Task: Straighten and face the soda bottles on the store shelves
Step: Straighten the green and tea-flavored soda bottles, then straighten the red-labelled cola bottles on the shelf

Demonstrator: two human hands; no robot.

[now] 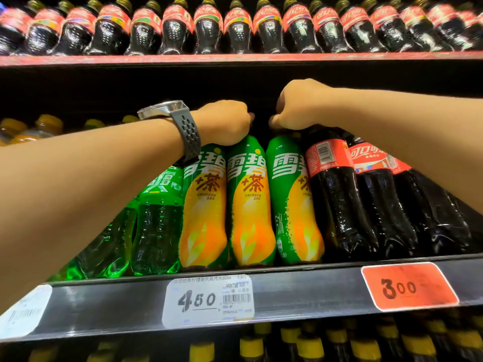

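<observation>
Head view: both arms reach in over the middle shelf, whose grey front rail runs across the lower part of the picture.

The left hand, with a grey-strapped watch at the wrist, has its fingers curled down over the top of the middle Sprite tea bottle. It grips the neck, and the cap is hidden under the hand.

The right hand is likewise curled into a fist. It grips the top of the right Sprite tea bottle, thumb toward the other hand. The two hands are near each other but apart.

All three green-and-yellow tea bottles stand at the shelf's front edge, side by side. The left Sprite tea bottle and the middle one show their labels forward. The right one is turned, so its label is partly cut off.

To their left, clear green Sprite bottles stand at the front edge, partly behind the left forearm. To the right stand dark cola bottles with red labels. The nearest shows its barcode side forward.

On the front rail sit a white price tag reading 4.50 below the tea bottles, a red price tag reading 3.00 below the colas, and another white tag at the left end.

The top shelf carries a long row of cola bottles with gold caps. Yellow-capped bottles show on the shelf beneath.
</observation>
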